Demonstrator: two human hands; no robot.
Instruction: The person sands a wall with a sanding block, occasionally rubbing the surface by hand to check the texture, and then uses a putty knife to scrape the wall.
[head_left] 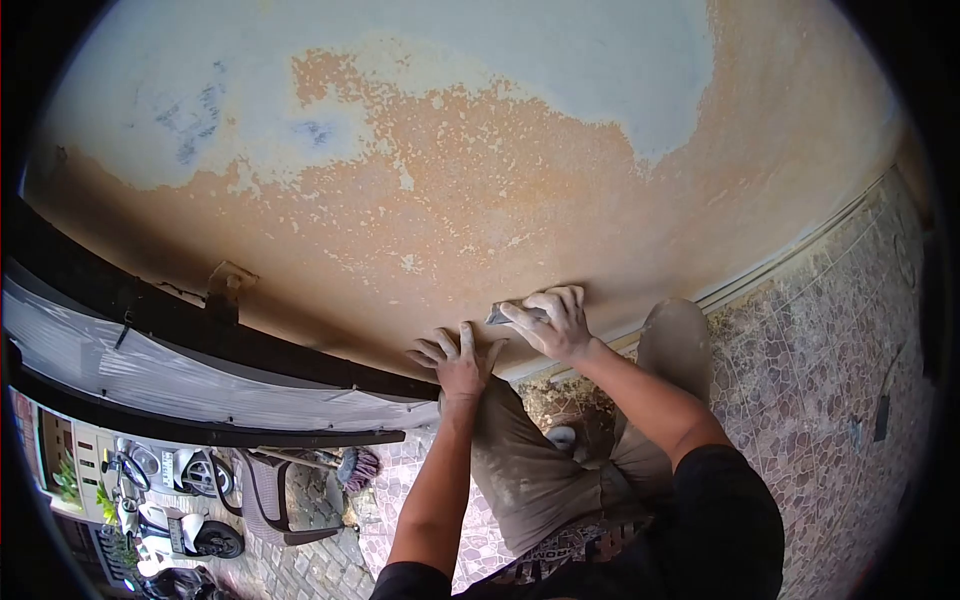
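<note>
My right hand (562,328) is closed around a folded piece of dark grey sandpaper (496,315), which is against the lower part of the wall (480,225). Part of the sandpaper is hidden under my fingers. To its left, my left hand (462,370) rests against the wall with its fingers spread and nothing in them. Pale dust coats the fingers of both hands. Whitish paint remains over the upper wall, while bare orange-tan patches with ragged, flaky edges show lower down.
A dark metal beam (270,352) with a bracket (230,283) juts out at left. My bent knees are close to the wall. Behind are a brown chair (268,500), a mop head (357,468) and parked motorbikes (185,530). Patterned tiles (790,420) cover the floor at right.
</note>
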